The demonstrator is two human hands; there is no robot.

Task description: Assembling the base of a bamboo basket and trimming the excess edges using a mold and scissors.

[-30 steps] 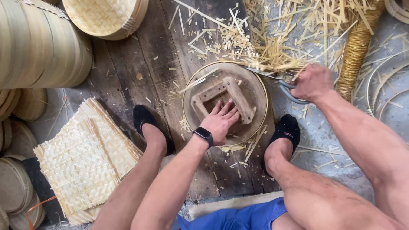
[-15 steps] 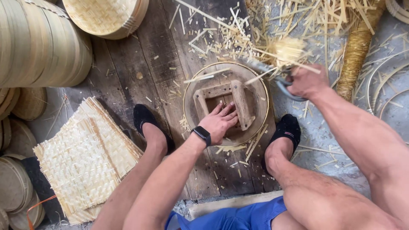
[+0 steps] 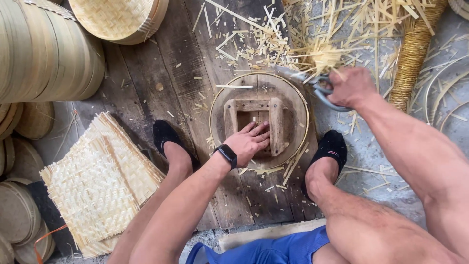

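Note:
My left hand [image 3: 250,143], with a dark watch on its wrist, presses flat on a round wooden form [image 3: 293,105] ringed by a thin bamboo hoop. A square wooden frame [image 3: 252,104] sits on top of the form, and my fingers lie inside it. My right hand [image 3: 352,86] grips the handles of metal shears [image 3: 315,85] at the form's upper right edge. The shears' blades point left along the rim. Pale bamboo offcuts [image 3: 322,56] are blurred just above the blades.
Dark wooden boards [image 3: 171,78] lie under the form, strewn with bamboo slivers [image 3: 254,44]. A stack of woven bamboo mats [image 3: 100,183] lies to the left. Round bamboo trays [image 3: 46,54] and a woven lid [image 3: 117,19] stand at upper left. My two feet in black shoes flank the form.
My right hand with the shears has shifted along the form's upper right rim, and a clump of cut bamboo ends has flown up above the blades. My left hand stays pressed on the form.

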